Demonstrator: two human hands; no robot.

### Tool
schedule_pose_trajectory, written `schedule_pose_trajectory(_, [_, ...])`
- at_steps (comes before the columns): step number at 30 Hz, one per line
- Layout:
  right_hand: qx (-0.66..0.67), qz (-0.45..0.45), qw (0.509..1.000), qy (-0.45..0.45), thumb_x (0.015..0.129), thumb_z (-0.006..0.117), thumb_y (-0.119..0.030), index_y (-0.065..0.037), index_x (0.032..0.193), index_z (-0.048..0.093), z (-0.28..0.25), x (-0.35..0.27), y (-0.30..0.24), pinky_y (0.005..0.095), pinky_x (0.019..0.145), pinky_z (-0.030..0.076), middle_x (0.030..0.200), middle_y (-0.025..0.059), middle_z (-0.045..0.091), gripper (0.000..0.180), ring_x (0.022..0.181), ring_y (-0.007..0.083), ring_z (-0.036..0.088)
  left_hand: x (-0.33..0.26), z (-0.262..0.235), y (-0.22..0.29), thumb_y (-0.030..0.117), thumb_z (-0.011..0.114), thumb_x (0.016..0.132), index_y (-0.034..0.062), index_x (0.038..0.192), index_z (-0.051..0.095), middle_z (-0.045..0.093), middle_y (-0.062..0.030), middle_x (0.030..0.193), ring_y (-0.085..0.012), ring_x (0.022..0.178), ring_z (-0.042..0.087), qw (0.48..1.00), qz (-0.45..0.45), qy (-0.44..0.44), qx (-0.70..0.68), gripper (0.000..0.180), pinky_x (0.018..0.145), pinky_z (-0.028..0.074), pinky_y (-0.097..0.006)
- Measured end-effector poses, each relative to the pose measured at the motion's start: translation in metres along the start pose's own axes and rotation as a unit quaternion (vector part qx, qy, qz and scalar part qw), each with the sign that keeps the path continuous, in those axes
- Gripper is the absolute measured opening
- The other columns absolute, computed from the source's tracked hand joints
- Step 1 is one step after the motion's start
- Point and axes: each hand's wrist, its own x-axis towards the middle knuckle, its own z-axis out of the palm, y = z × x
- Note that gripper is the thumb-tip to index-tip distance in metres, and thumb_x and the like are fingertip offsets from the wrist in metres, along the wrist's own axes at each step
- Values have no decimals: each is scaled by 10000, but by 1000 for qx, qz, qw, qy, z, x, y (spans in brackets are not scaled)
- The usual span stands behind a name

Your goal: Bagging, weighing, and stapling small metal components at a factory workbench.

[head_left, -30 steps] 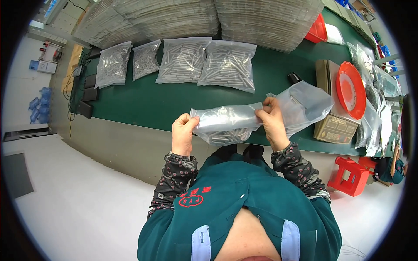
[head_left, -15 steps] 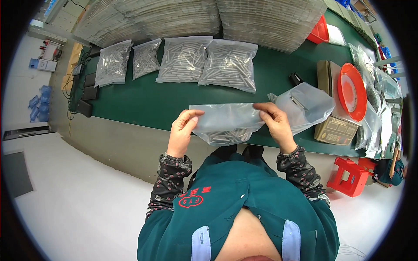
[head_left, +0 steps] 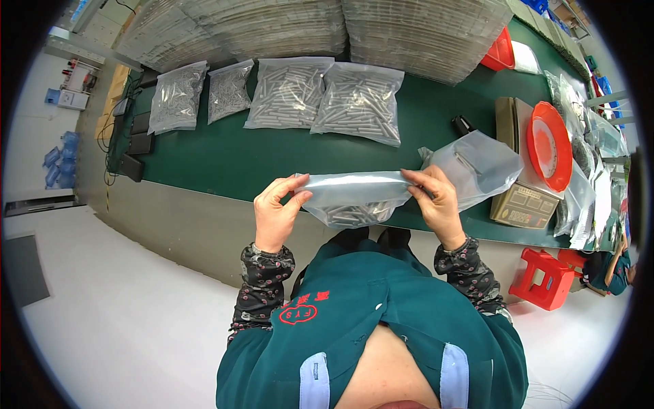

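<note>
Between my hands, at the near edge of the green table, hangs a clear plastic bag with grey metal pins gathered in its bottom. My left hand pinches the bag's upper left corner between thumb and fingers. At the opposite upper corner, my right hand holds it in the same kind of pinch. The upper edge is stretched straight between the two hands. To the right of my right hand, a larger open plastic bag lies on the table with a few pins visible inside.
Several filled bags of metal parts lie in a row farther back, before tall stacks of trays. On the right stand a scale with a red dish on it and a red stool. Another person is at the far right.
The bag's upper edge has come down slightly toward me and its flat top part looks shorter. My left hand has shifted a little left and down.
</note>
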Motion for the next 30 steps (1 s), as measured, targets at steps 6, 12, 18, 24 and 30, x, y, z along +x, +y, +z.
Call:
schedule_pose_trajectory(6, [-66, -40, 997, 29, 696, 587, 74, -25, 898, 629, 0, -4, -5, 248, 586, 397, 715, 73, 496, 229, 658, 166, 493, 2, -3, -2, 14, 661, 671, 16, 784, 631, 608, -68, 749, -180, 626, 543, 983, 153, 9, 98, 117, 714, 466, -320])
schedule_pose_trajectory(12, [-38, -32, 999, 8, 725, 592, 23, -28, 826, 613, -4, 0, -6, 265, 617, 420, 727, 39, 525, 115, 647, 142, 492, 5, -6, 5, 30, 649, 697, 9, 759, 592, 542, -22, 658, -137, 596, 506, 982, 163, -8, 91, 87, 578, 427, -257])
schedule_pose_trajectory(18, [285, 187, 940, 0, 825, 544, -60, 3, 823, 588, 2, -5, 18, 203, 690, 387, 775, -24, 520, 76, 737, 72, 478, 5, -3, 2, 47, 570, 797, 11, 782, 571, 495, 44, 693, -39, 663, 452, 974, -143, -74, -159, 39, 612, 373, -183])
schedule_pose_trajectory(24, [187, 142, 972, -12, 825, 499, -13, 5, 858, 602, 6, -5, 14, 200, 686, 375, 773, -4, 517, 110, 730, 77, 471, 6, -2, -7, 1, 502, 798, 1, 772, 564, 524, 19, 706, -46, 680, 459, 966, -145, -59, -207, 68, 647, 379, -186])
schedule_pose_trajectory(30, [125, 126, 981, -79, 795, 464, 32, 5, 972, 612, -4, 0, 7, 232, 729, 391, 805, 56, 545, 232, 779, 132, 493, 8, -2, -2, 19, 483, 791, -11, 837, 600, 573, -9, 772, -73, 730, 493, 968, -168, -88, -163, 129, 704, 390, -216])
